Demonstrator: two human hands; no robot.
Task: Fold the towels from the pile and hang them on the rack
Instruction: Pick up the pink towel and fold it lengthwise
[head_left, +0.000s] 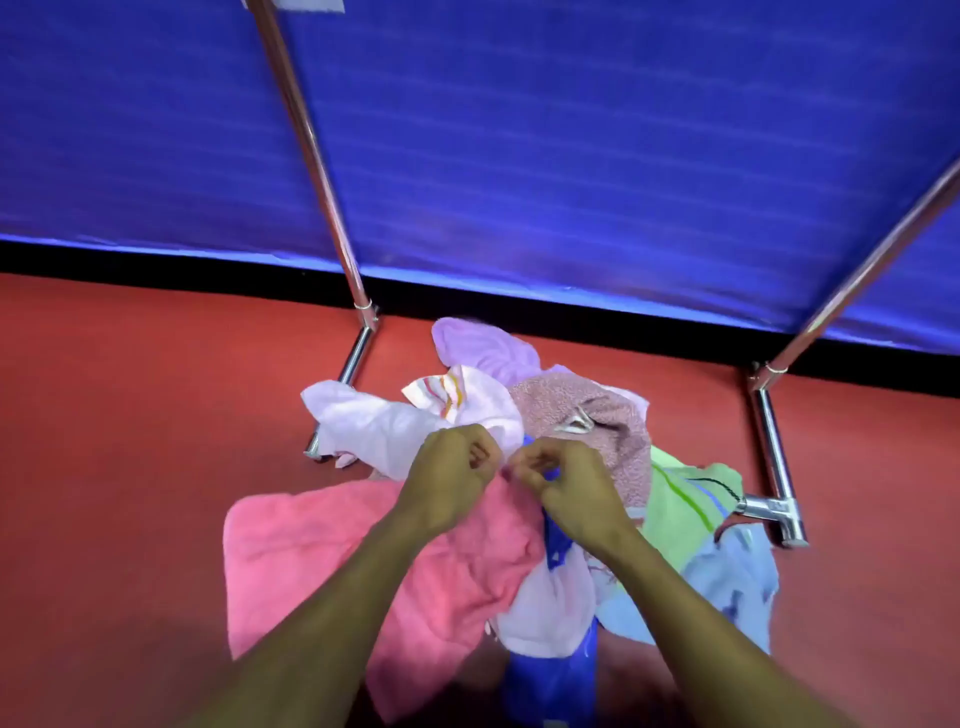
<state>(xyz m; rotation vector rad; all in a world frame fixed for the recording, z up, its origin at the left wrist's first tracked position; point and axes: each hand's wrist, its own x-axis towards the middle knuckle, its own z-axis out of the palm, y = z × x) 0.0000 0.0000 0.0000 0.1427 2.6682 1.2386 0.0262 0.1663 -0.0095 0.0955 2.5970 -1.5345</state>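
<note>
One red floor (114, 415), blue wall (571, 130) behind

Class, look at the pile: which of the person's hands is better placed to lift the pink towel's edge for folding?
Probably the left hand: it sits directly over the pink towel, which spreads leftward. The right hand sits toward the brown towel.

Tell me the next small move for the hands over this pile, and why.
Probably lift the pink towel clear of the pile: both the left hand and the right hand seem to pinch its top edge close together, while the rest lies crumpled on the floor.
</note>
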